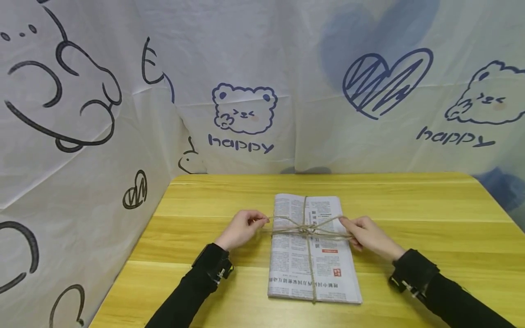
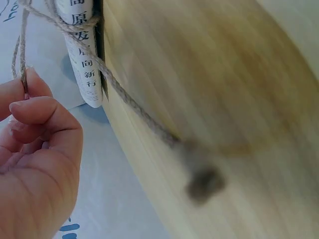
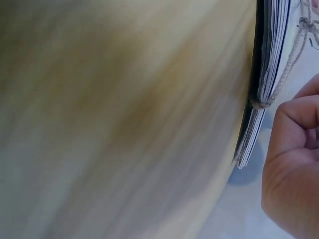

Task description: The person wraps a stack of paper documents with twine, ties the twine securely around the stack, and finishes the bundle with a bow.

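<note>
A stack of folded newspapers [image 1: 313, 255] lies on the wooden table [image 1: 410, 214], bound crosswise with brown twine [image 1: 306, 230] knotted at its middle. My left hand [image 1: 242, 228] sits at the stack's left edge and pinches a strand of twine between thumb and fingertips; the left wrist view shows that twine [image 2: 22, 64] running up from my fingers [image 2: 35, 112] past the newspaper fold [image 2: 84, 59]. My right hand [image 1: 367, 232] is at the stack's right edge, fingers curled and pinching the other twine end. The right wrist view shows the paper edges [image 3: 266, 74], the twine [image 3: 286, 74] and my curled fingers [image 3: 299, 114].
White cloth printed with bears, hearts and "happy" [image 1: 242, 143] hangs behind the table and along its left side. The table's left edge [image 1: 135, 255] meets the cloth. Both forearms wear black sleeves with wrist straps [image 1: 213, 266].
</note>
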`<state>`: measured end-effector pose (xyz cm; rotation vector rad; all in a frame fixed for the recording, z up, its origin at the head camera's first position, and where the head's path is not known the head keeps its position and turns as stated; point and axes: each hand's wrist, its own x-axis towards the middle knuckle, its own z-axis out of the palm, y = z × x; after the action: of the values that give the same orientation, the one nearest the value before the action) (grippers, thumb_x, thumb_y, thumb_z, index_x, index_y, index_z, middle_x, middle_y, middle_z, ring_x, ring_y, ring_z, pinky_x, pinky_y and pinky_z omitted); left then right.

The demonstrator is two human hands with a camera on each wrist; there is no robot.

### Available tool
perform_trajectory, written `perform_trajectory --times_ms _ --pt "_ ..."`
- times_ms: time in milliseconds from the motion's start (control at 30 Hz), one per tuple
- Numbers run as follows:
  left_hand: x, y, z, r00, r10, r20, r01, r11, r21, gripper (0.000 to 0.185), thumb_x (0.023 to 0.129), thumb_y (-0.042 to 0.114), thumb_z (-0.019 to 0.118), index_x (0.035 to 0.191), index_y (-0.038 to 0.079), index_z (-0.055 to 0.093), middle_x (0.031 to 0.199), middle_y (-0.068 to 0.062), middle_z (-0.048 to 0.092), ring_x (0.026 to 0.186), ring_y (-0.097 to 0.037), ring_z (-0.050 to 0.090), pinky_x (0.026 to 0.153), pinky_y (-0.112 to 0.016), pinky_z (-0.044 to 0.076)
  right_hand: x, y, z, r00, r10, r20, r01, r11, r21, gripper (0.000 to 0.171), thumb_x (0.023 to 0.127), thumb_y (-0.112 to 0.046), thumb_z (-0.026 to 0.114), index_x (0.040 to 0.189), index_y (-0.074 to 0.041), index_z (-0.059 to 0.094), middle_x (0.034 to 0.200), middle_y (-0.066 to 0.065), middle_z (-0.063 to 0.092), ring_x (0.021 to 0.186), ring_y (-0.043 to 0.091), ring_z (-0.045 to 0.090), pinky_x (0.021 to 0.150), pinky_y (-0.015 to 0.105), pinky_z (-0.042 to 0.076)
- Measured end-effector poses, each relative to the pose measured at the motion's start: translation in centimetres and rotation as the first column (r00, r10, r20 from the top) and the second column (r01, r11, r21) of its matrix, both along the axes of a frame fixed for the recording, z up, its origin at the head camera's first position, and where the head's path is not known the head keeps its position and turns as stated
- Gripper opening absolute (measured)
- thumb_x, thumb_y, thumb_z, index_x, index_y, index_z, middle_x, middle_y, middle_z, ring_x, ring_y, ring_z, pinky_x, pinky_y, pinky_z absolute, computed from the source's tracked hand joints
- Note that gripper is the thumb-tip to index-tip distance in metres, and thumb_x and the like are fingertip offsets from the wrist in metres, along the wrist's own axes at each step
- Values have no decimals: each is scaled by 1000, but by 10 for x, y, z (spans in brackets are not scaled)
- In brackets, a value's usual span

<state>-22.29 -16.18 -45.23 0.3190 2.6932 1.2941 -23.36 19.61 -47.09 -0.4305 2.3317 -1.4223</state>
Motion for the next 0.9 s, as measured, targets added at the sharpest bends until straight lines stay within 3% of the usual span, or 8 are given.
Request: perform_trajectory --times_ms 233,467,700,900 --pt "2 -1 -2 999 35 -24 -37 998 -55 16 101 15 62 105 8 76 97 -8 73 73 -14 49 65 -24 40 1 1 2 988 -78 133 86 995 -51 64 109 -52 25 61 -12 37 54 -2 44 45 11 45 46 24 39" --pt "3 -11 -9 998 29 -58 -34 995 -98 15 100 12 63 103 8 76 95 -7 73 73 -13 49 65 -24 40 0 9 2 979 -70 192 80 996 -44 68 107 -59 9 59 -14 30 54 -3 41 45 12 45 46 25 39" --pt "7 -13 -11 996 30 -81 -42 989 -141 15 99 12 64 101 7 78 94 -6 74 69 -12 49 61 -22 39 0 14 4 963 -77 258 93 994 -50 65 108 -55 6 59 -17 26 55 -5 31 44 9 37 46 21 33" --pt "12 -12 -11 994 37 -103 -55 982 -180 13 97 10 66 97 6 79 92 -6 75 66 -10 53 60 -23 43 1 21 0 965 -93 244 99 995 -14 64 109 -52 7 60 -16 28 54 -7 27 43 8 31 46 21 30"
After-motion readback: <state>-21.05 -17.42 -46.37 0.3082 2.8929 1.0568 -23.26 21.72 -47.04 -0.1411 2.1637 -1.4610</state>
